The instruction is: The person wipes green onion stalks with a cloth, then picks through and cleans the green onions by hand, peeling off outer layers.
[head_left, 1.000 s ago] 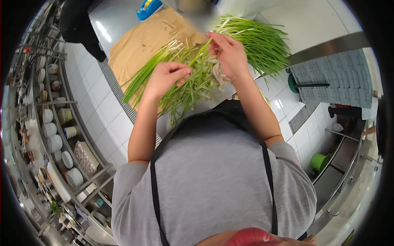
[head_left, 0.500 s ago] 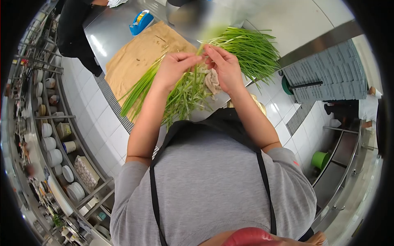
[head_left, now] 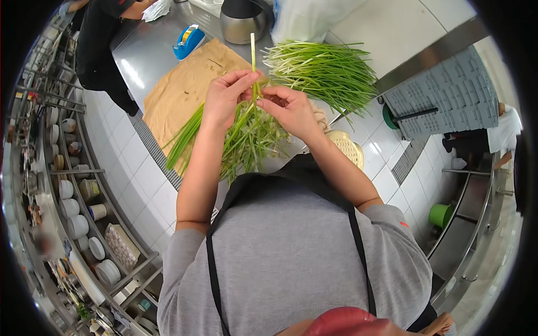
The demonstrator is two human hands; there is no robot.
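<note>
A spring onion (head_left: 253, 53) stands upright between my hands, its pale root end pointing up and away from me. My left hand (head_left: 227, 98) is closed around the stalk in a pinch. Just below, my right hand (head_left: 290, 109) pinches at a leaf on the same stalk. Beneath my hands lies a loose heap of limp leaves and trimmings (head_left: 255, 145). Untrimmed-looking spring onions (head_left: 188, 137) lie to the left on brown paper (head_left: 174, 92), partly behind my left forearm. A neat pile of spring onions (head_left: 328, 73) is at the right, white ends leftward.
A blue tape dispenser (head_left: 189, 42) and a steel jug (head_left: 244, 22) stand farther back on the metal table (head_left: 130, 56), near a clear plastic bag (head_left: 311, 19). A cream perforated basket (head_left: 344, 148) is by my right forearm. Another person (head_left: 101, 50) stands at the far left.
Both hands have moved left and slightly down. The spring onion, blurred before, now stands upright and still. My right hand has dropped lower along it.
</note>
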